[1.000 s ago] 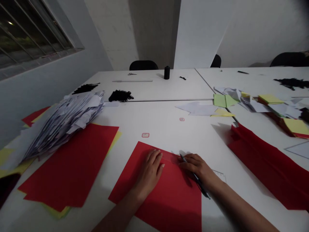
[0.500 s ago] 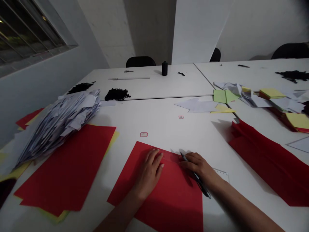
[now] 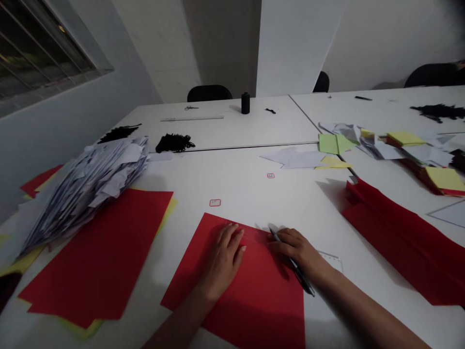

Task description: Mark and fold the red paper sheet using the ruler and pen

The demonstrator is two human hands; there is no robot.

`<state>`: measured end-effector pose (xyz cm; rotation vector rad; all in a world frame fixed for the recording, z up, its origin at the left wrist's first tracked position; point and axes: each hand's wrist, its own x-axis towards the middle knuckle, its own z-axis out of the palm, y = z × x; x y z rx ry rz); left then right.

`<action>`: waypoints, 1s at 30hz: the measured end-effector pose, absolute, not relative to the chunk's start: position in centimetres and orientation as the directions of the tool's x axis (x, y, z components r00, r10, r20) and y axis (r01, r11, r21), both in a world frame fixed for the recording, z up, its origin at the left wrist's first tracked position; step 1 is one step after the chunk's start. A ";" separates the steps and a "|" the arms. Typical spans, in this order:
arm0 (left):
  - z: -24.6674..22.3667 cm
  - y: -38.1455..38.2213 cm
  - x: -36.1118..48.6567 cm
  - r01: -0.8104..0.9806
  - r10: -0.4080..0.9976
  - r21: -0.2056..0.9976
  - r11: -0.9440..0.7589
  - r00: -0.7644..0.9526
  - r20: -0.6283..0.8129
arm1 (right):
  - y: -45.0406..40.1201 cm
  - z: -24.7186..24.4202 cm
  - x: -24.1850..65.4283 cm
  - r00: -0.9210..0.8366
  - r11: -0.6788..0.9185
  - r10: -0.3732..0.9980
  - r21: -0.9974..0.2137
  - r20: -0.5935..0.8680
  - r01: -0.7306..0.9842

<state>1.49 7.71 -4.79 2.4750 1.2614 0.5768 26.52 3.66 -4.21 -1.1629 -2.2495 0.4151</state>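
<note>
A red sheet (image 3: 254, 295) lies on the white table in front of me. Across its top edge is a clear ruler (image 3: 252, 234), hard to make out against the red. My left hand (image 3: 225, 259) rests flat on the ruler's left part and the sheet, fingers slightly apart. At the ruler's right end, my right hand (image 3: 296, 249) holds a dark pen (image 3: 303, 281) between its fingers, the pen slanting down to the right. Partly behind my right forearm lies a clear set square or ruler (image 3: 331, 260).
Red and yellow sheets (image 3: 105, 252) and a tall heap of white paper (image 3: 87, 189) lie left. A folded red sheet (image 3: 403, 237) stands at right. Two small labels, black yarn bundles (image 3: 174, 142), a black spool (image 3: 245, 103) and scissors (image 3: 191, 107) are further back.
The view has shifted slightly to the right. Both hands keep nearly the same place on the red sheet, the pen still in my right hand.
</note>
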 end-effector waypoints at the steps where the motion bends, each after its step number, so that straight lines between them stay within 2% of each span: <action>1: -4.8 7.7 1.5 0.695 0.817 0.438 -0.570 0.534 0.216 | 3.7 -4.2 26.5 -0.460 0.571 0.821 -0.510 0.337 0.644; 12: -4.6 7.8 1.5 0.691 0.819 0.447 -0.568 0.526 0.228 | 3.7 -4.7 26.7 -0.444 0.549 0.835 -0.544 0.325 0.635; 20: -4.8 7.9 1.5 0.692 0.819 0.443 -0.570 0.525 0.232 | 3.6 -3.1 28.3 -0.282 0.368 0.929 -0.680 0.240 0.634; 30: -4.6 8.0 1.4 0.687 0.804 0.423 -0.591 0.543 0.242 | 3.9 -3.2 28.8 -0.347 0.406 0.911 -0.625 0.221 0.667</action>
